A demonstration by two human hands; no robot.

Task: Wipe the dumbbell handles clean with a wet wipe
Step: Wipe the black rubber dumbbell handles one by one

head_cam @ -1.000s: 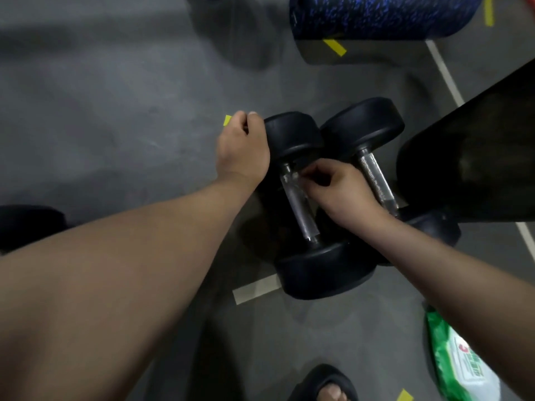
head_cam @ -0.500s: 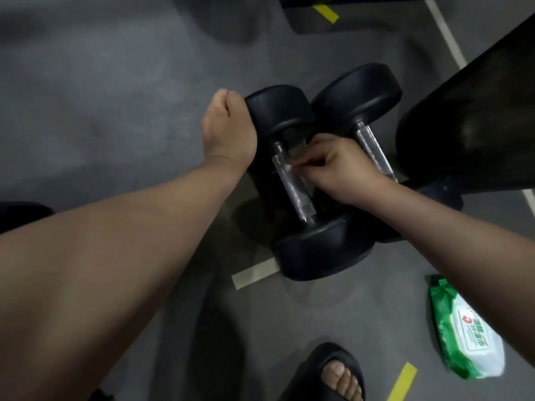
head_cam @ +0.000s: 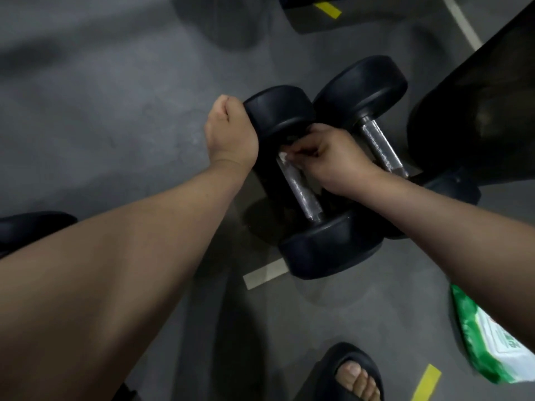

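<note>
Dumbbell (head_cam: 327, 250), head view: lies on floor (head_cam: 115, 111), touching second dumbbell (head_cam: 362, 91). Right hand (head_cam: 333, 160) clamps wipe (head_cam: 282, 156) round handle (head_cam: 299, 192) at far end. Left hand (head_cam: 231, 131), curled, presses far head, presumably bracing against roll; actual grip unclear.

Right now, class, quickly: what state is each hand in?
Left hand: closed fist, braced against the dumbbell head, holding nothing.
Right hand: closed, pinching the wet wipe against the handle.

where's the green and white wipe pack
The green and white wipe pack lies on the grey floor at the head view's lower right, beside the black slipper.
</note>
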